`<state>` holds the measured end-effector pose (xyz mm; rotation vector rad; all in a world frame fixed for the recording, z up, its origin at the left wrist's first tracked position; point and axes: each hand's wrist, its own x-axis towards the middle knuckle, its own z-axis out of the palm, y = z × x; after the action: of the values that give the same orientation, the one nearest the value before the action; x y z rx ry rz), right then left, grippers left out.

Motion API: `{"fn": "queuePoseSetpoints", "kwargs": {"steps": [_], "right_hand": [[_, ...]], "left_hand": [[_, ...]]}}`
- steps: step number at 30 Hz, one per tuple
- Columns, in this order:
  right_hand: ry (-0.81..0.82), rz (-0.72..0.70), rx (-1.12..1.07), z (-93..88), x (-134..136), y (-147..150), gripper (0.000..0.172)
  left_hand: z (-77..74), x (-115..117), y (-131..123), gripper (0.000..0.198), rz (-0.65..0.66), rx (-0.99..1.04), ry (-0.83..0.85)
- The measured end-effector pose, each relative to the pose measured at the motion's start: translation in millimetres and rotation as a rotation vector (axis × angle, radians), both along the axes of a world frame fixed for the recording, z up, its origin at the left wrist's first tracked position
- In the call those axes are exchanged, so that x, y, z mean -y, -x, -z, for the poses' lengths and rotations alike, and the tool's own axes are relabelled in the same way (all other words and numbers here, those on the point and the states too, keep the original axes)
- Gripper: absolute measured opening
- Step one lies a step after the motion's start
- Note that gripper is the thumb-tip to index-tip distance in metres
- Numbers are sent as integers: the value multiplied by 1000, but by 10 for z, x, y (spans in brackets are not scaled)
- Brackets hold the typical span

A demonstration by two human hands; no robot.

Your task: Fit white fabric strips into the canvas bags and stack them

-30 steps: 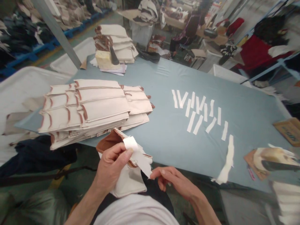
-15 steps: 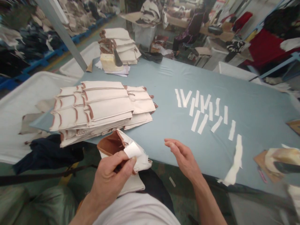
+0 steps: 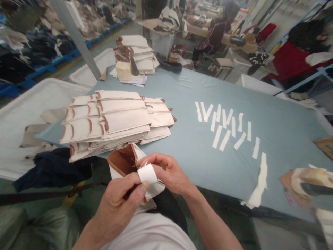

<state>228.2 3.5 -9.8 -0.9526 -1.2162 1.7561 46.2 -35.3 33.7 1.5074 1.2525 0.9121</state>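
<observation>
A cream cloth pouch (image 3: pixel 121 158) with a brown lining hangs open at the table's near edge, above my lap. My left hand (image 3: pixel 123 194) grips its rim, thumb pressed on a white strip (image 3: pixel 147 173) that lies over the rim. My right hand (image 3: pixel 168 172) reaches the same rim from the right, its fingers curled and pinched on the cloth just behind the strip. The fingertips of my right hand are partly hidden by the strip. Loose threads show at the rim between the hands.
Stacked cream pouches (image 3: pixel 125 114) lie left on the blue table (image 3: pixel 182 149). Several white strips (image 3: pixel 217 137) are spread on the right, with a longer strip piece (image 3: pixel 260 184) over the near edge. More pouches (image 3: pixel 137 52) and a yellowish block (image 3: pixel 124 71) stand at the back.
My right hand has moved left from above the table to the pouch's rim and closed there. My left hand keeps its hold on the pouch and strip.
</observation>
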Motion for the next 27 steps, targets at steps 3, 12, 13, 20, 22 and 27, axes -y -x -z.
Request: {"fn": "queuePoseSetpoints", "kwargs": {"steps": [3,12,13,20,22,27], "right_hand": [[-29,-30,-86,-81,32,105,39],[-314,44,75,-243,91,285,27],[-357,53,109,-253,86,291,26],[-609,102,248,-316,91,306,25],[-628,95,249,-342,98,305,24],[-587,118,254,-372,132,305,26]], "left_hand": [[8,-8,71,33,-2,11,-16],[37,-62,194,28,53,136,24],[42,-74,204,25,52,156,25],[22,-190,214,17,-54,118,89],[20,-213,214,20,-66,98,92],[65,-180,258,21,-28,89,155]]}}
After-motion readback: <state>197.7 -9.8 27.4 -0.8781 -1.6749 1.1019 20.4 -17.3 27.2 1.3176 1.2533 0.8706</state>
